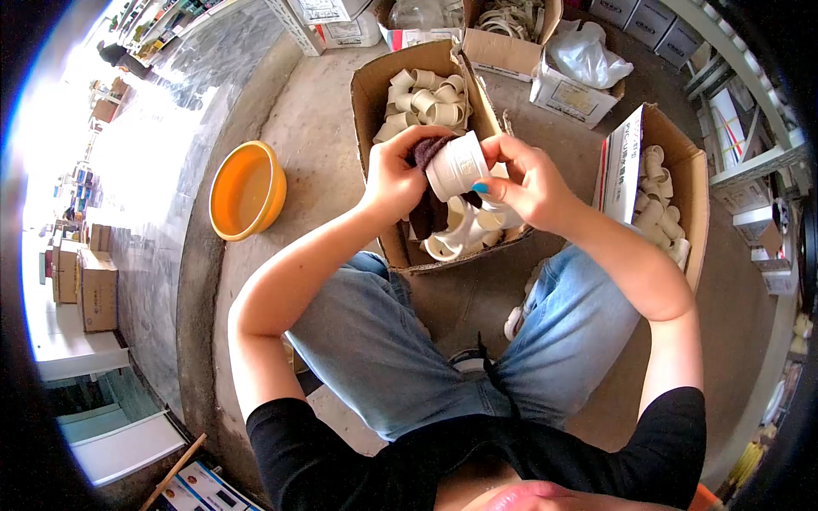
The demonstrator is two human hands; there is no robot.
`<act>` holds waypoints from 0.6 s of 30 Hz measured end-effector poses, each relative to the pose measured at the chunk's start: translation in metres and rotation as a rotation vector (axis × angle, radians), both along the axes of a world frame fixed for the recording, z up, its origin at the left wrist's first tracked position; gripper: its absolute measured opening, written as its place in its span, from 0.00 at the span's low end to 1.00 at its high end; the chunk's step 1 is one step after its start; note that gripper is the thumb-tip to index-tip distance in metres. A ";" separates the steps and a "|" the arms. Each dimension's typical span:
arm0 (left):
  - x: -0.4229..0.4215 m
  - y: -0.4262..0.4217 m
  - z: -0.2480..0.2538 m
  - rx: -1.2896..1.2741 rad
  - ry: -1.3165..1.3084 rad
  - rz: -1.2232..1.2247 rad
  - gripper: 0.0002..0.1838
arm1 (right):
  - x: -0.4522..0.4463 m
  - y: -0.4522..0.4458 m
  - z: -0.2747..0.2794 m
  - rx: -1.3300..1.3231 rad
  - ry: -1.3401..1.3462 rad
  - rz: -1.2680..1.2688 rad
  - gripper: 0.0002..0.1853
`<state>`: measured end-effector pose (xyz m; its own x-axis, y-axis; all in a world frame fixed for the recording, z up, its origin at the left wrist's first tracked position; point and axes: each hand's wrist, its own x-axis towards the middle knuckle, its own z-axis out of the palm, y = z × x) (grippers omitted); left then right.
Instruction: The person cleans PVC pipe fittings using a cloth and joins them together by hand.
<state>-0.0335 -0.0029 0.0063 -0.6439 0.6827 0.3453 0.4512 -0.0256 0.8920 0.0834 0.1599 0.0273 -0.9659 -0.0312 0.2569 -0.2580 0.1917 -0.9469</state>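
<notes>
A white plastic pipe fitting (457, 169), a short wide sleeve with raised marking on its side, is tilted above an open cardboard box (394, 247). My right hand (535, 186) grips the fitting from its right end, thumb along its lower edge. A dark brown cloth (429, 152) is bunched in my left hand (394, 173), which is closed and presses it to the fitting's left end. More of the cloth hangs down below. Several similar white fittings (426, 100) lie in the box beneath; my hands cover the middle of the pile.
An orange basin (248, 191) stands on the floor to the left. At right, another cardboard box (697, 183) holds more white fittings (656, 200). Behind are a box with a plastic bag (588, 55) and one with pale parts (509, 19). Metal shelving (750, 162) runs along the right.
</notes>
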 end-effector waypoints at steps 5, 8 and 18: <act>0.007 0.000 0.003 0.077 -0.714 -0.105 0.14 | 0.000 -0.001 0.000 0.522 0.530 -0.017 0.13; -0.002 -0.002 0.003 0.017 -0.586 -0.087 0.14 | -0.002 0.000 -0.003 0.524 0.351 -0.098 0.13; -0.009 -0.012 0.012 -0.074 1.095 -0.078 0.30 | -0.018 0.016 -0.012 -0.483 -0.546 0.146 0.15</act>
<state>-0.0422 -0.0154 0.0188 0.0318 0.7511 0.6595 0.9986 -0.0516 0.0106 0.0656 0.1757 0.0156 -0.9548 -0.1743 -0.2406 0.2822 -0.2790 -0.9179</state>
